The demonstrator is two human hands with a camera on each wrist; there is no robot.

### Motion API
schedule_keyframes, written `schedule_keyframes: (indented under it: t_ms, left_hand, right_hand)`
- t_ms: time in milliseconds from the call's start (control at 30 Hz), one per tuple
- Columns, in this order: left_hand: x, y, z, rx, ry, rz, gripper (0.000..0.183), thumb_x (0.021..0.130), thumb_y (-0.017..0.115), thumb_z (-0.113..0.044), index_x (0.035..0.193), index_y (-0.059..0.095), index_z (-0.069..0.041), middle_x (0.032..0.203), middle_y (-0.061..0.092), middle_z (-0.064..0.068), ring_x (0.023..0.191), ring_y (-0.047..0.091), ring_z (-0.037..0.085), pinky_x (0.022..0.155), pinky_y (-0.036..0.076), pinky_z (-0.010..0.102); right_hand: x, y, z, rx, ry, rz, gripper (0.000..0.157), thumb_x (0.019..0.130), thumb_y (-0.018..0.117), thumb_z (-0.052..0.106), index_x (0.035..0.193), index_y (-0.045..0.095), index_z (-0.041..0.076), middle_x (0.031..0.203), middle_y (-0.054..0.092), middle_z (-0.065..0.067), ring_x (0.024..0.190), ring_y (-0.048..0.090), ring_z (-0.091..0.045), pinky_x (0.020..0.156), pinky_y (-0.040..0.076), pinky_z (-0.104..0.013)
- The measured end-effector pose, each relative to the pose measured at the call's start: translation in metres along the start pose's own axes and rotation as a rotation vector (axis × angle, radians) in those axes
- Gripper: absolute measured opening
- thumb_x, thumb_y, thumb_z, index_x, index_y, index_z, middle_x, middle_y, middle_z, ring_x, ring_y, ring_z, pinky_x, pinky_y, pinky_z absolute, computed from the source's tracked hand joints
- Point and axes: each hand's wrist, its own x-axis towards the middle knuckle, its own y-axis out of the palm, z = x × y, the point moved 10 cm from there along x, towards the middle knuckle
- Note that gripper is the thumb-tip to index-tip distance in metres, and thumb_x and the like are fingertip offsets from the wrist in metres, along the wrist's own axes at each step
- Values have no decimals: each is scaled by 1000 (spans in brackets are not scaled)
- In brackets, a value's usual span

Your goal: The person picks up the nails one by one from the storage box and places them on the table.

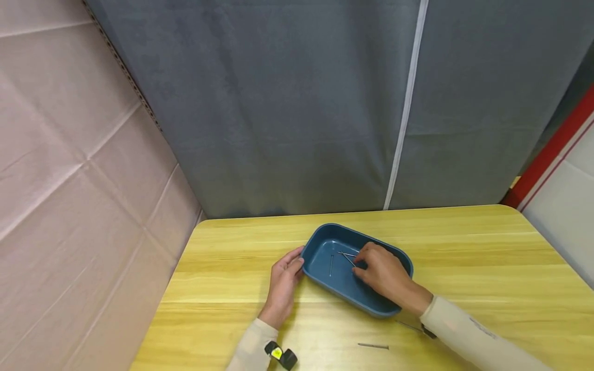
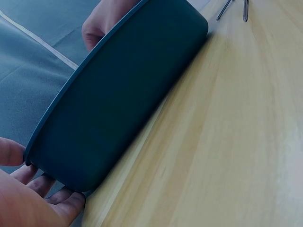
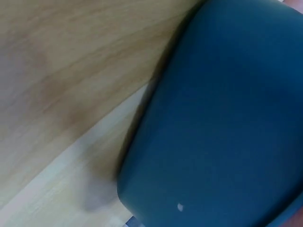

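Note:
A blue rectangular container (image 1: pixel 343 282) stands on the table with several thin metal nails lying inside. My left hand (image 1: pixel 282 288) grips its left end; in the left wrist view the thumb (image 2: pixel 10 152) is at the rim and the fingers lie along the outer wall. My right hand (image 1: pixel 384 272) reaches down into the container from the right. Its thumb and fingers pinch the end of a nail (image 1: pixel 348 259), which crosses another one. A separate nail (image 1: pixel 331 265) lies farther left on the container floor. Outside, the container's wall (image 3: pixel 213 123) fills much of the right wrist view.
On the wooden table (image 1: pixel 223 288), one nail (image 1: pixel 373 346) lies in front of the container. Another nail (image 1: pixel 408 326) is partly hidden by the right sleeve. A grey curtain (image 1: pixel 287 113) hangs behind the table's far edge, and a pale cloth wall (image 1: pixel 93 206) stands at left.

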Motion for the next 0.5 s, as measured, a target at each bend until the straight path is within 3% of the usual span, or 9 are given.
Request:
schedule_keyframes:
  t_ms: [233,500]
  left_hand:
    - [0,-1,-1,-1,5,-4,40,114,55,-9,151,60,5,153,63,21,139,63,33,115,53,37]
    - [0,-1,-1,-9,8,-2,40,114,55,-8,150,61,6,153,62,22,138,63,32,117,52,39]
  right_hand:
    - [3,7,-2,-38,26,21,11,91,89,11,99,86,4,100,70,-7,90,68,-22,74,63,-45]
    - [9,11,2,-119,-27,-5,12,88,90,11,94,85,2,91,66,-8,79,66,-22,63,61,-44]
